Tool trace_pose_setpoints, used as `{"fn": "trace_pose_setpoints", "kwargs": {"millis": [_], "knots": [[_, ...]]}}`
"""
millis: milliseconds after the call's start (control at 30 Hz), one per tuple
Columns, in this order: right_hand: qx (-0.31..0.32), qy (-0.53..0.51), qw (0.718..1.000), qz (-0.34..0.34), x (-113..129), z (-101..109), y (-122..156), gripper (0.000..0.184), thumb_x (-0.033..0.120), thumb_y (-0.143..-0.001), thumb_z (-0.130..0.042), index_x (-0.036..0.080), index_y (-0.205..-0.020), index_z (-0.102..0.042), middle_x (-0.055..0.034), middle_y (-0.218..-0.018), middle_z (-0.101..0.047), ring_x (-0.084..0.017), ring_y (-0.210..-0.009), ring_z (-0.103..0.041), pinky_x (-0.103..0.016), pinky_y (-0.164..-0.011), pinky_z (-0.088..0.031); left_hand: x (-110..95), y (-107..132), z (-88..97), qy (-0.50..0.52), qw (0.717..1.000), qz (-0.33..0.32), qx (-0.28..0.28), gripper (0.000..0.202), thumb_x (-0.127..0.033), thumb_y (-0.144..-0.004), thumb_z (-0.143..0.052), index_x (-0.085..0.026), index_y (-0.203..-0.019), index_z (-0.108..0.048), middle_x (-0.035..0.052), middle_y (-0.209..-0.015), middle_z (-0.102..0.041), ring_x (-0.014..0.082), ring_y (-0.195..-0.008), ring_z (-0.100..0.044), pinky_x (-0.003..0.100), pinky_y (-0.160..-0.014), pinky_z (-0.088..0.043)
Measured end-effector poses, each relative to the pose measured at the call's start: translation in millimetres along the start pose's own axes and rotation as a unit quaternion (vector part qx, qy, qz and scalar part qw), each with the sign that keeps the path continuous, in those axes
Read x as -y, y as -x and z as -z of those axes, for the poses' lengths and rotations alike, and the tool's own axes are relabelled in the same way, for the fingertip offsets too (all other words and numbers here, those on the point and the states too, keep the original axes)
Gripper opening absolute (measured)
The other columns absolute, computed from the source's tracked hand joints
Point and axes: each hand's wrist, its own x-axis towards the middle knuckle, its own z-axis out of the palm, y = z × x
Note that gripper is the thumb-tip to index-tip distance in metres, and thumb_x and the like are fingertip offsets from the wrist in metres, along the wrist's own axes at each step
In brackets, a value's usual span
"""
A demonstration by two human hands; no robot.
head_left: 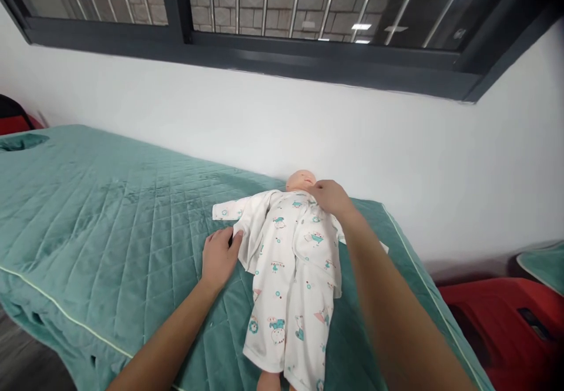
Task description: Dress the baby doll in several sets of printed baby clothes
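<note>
A baby doll (pixel 301 181) lies on its back on a teal quilted bed (pixel 110 215), dressed in a white printed romper (pixel 295 273). My left hand (pixel 219 257) rests on the bed at the garment's loose left flap, with its fingers pinching the flap's edge. My right hand (pixel 330 197) is closed at the doll's collar, just below the head, and grips the fabric there. The doll's bare feet show at the bottom edge of the view.
A white wall with a dark-framed window (pixel 282 21) runs behind the bed. A red object (pixel 497 320) stands on the floor at the right. The bed's near edge (pixel 66 314) drops off at the lower left.
</note>
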Motion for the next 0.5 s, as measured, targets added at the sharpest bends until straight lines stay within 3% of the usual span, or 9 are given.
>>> {"fn": "trace_pose_setpoints", "kwargs": {"millis": [167, 267, 367, 433, 500], "knots": [[-0.046, -0.019, 0.999, 0.011, 16.5, -19.5, 24.1, 0.028, 0.037, -0.089, -0.045, 0.019, -0.078, -0.064, -0.007, -0.083, -0.069, -0.021, -0.079, -0.061, -0.031, -0.07, -0.042, 1.4, 0.2, -1.3, -0.012, 1.0, -0.007, -0.004, 0.036, -0.042, -0.093, -0.041, -0.021, -0.064, -0.046, 0.0016, -0.067, -0.059, 0.0202, -0.073, -0.055, 0.032, -0.071, -0.036], [-0.05, -0.085, 0.993, 0.067, 13.8, -23.8, 58.0, 0.032, 0.043, -0.09, -0.049, 0.021, -0.103, -0.067, -0.0076, -0.113, -0.068, -0.024, -0.106, -0.061, -0.036, -0.091, -0.046, 1.7, 0.4, -1.0, -0.012, 1.0, -0.009, -0.002, 0.036, -0.041, -0.093, -0.041, -0.021, -0.065, -0.047, 0.0017, -0.068, -0.059, 0.0201, -0.073, -0.055, 0.031, -0.07, -0.036], [-0.049, -0.146, 0.979, 0.137, 3.0, -27.1, 106.8, 0.052, 0.047, -0.091, -0.053, 0.024, -0.138, -0.049, -0.0083, -0.146, -0.048, -0.026, -0.135, -0.043, -0.046, -0.112, -0.035, 2.3, 0.2, -0.9, -0.013, 1.0, -0.01, 0.001, 0.036, -0.041, -0.094, -0.042, -0.021, -0.064, -0.046, 0.0015, -0.068, -0.059, 0.02, -0.073, -0.055, 0.032, -0.072, -0.036], [-0.061, -0.136, 0.977, 0.155, -5.2, -31.8, 141.9, 0.059, 0.045, -0.092, -0.055, 0.027, -0.146, -0.037, -0.0079, -0.154, -0.037, -0.027, -0.142, -0.034, -0.05, -0.115, -0.032, 2.6, 0.0, -0.8, -0.014, 1.0, -0.009, 0.004, 0.036, -0.041, -0.094, -0.042, -0.021, -0.065, -0.047, 0.0015, -0.068, -0.059, 0.0198, -0.072, -0.054, 0.031, -0.072, -0.036], [-0.084, -0.096, 0.977, 0.172, -12.1, -37.2, 172.0, 0.06, 0.042, -0.091, -0.057, 0.029, -0.146, -0.036, -0.0082, -0.155, -0.034, -0.03, -0.142, -0.032, -0.053, -0.112, -0.035, 2.7, -0.3, -0.7, -0.018, 1.0, -0.006, 0.004, 0.036, -0.041, -0.093, -0.042, -0.02, -0.064, -0.047, 0.0016, -0.068, -0.059, 0.0196, -0.072, -0.054, 0.031, -0.071, -0.035]]}}
